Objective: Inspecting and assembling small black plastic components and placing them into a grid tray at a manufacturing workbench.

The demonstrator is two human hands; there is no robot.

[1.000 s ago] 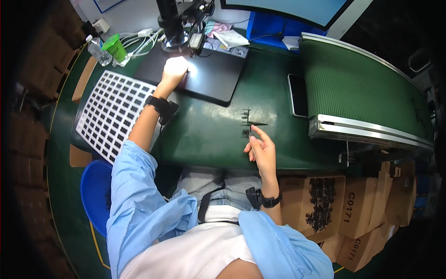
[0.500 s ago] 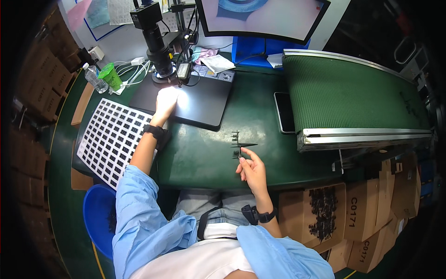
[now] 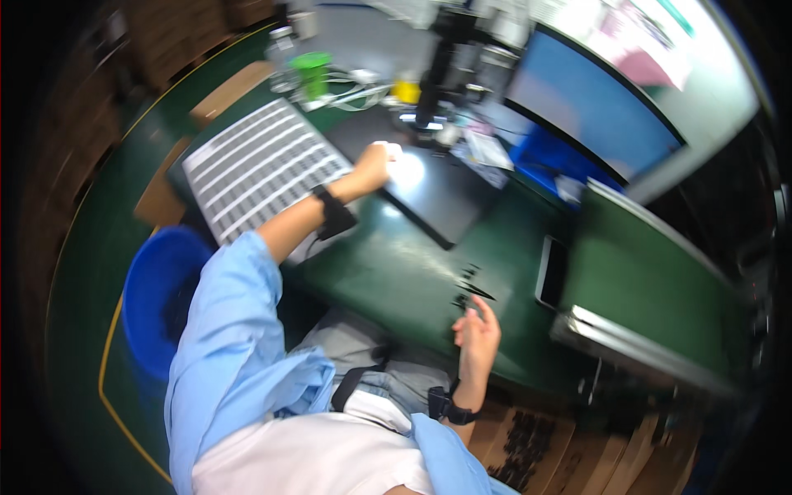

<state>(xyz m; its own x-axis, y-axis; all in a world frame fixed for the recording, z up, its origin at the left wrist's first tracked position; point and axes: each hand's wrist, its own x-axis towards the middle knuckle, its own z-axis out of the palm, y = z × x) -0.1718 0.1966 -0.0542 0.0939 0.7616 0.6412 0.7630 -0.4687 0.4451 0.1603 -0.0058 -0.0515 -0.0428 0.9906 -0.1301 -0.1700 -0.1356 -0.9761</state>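
My left hand (image 3: 375, 167) is closed, over the left part of a black flat board (image 3: 429, 216), beside a bright patch of light. The glare hides what its fingers hold, if anything. Just behind stands a microscope camera (image 3: 427, 103) with a lit ring. Low over the green table, the fingers of my right hand (image 3: 478, 337) are pinched at the near end of a small black branched part (image 3: 471, 287) with a pointed dark tip. Blur hides its fine shape. Left of the board lies a white sheet (image 3: 260, 169) with rows of small black pieces.
A phone (image 3: 551, 272) lies beside a green conveyor belt (image 3: 639, 285) with a metal edge on the right. A monitor (image 3: 598, 103) stands behind. At the far left are a green cup (image 3: 313, 76) and a bottle (image 3: 283, 62); below, a blue bin (image 3: 161, 305). Cardboard (image 3: 569, 450) sits lower right.
The whole view has swung, so the bench looks turned clockwise and is blurred. Both hands stay at about the same places on the bench, still closed.
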